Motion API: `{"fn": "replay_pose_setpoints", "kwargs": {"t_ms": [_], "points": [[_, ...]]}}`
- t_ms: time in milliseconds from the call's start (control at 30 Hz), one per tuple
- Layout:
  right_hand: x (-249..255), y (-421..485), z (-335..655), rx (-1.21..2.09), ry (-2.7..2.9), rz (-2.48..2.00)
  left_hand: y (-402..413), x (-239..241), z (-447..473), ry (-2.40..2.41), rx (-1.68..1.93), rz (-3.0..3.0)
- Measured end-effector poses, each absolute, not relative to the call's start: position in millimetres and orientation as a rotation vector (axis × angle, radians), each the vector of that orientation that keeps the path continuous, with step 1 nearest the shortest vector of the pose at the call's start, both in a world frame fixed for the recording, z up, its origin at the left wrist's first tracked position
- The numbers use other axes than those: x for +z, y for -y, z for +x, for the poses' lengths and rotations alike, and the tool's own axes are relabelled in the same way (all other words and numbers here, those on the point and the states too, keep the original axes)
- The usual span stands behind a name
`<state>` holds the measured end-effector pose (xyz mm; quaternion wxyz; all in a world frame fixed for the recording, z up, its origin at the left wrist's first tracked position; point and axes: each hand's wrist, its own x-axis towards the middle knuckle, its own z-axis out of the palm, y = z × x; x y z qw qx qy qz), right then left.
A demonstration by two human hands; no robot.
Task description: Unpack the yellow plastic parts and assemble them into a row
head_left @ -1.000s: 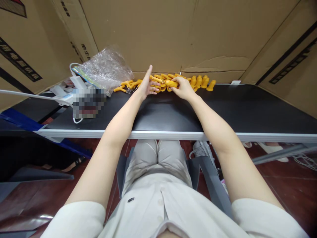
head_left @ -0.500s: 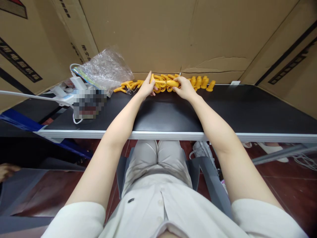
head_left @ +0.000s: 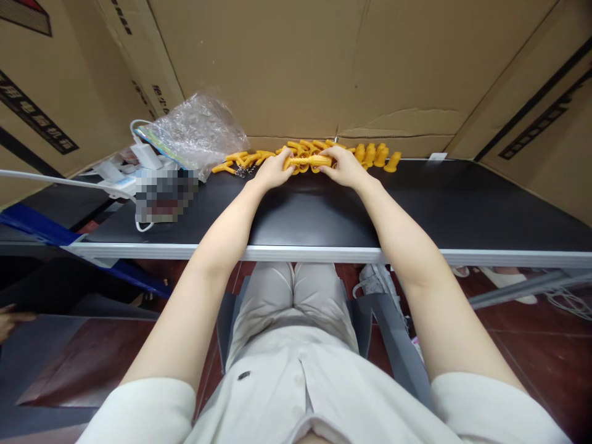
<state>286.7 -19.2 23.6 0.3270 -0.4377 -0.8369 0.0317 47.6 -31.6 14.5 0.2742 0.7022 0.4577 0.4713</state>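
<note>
At the back of the black table, my left hand (head_left: 275, 170) pinches one end of a long yellow plastic piece (head_left: 309, 161). My right hand (head_left: 345, 166) grips its other end, so it lies level between the two. Fingers cover both ends, and its exact kind is unclear. Behind it are more yellow parts (head_left: 306, 145), some with round openings. Left of my hands, several Y-shaped yellow pieces (head_left: 226, 166) lie with small metal chains or springs. To the right stand several flared yellow pieces (head_left: 393, 161).
A clear plastic bag (head_left: 198, 126) and a white power strip (head_left: 123, 182) with cables occupy the table's left side. Cardboard (head_left: 296, 74) walls the back and sides. A pale metal edge (head_left: 319, 253) runs along the front. Another person's hand (head_left: 13, 320) shows at far left.
The yellow piece and my left hand have come slightly lower, toward me. My left fingers, upright before, now close around the piece's end. My right hand stays nearly in place.
</note>
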Motion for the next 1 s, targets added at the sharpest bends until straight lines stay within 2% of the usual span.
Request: {"fn": "replay_pose_setpoints", "kwargs": {"t_ms": [400,767,1000], "points": [[32.1,22.6,291.6,0.433,2.059,-1.223,27.8,12.8,45.5,-1.345,1.199,2.02],[37.8,33.6,292.2,0.851,1.816,-1.178,22.2,10.1,41.9,-1.626,0.939,2.421],[37.4,35.2,282.2,0.958,1.661,-1.291,28.0,14.6,45.4,-1.668,0.942,2.448]]}}
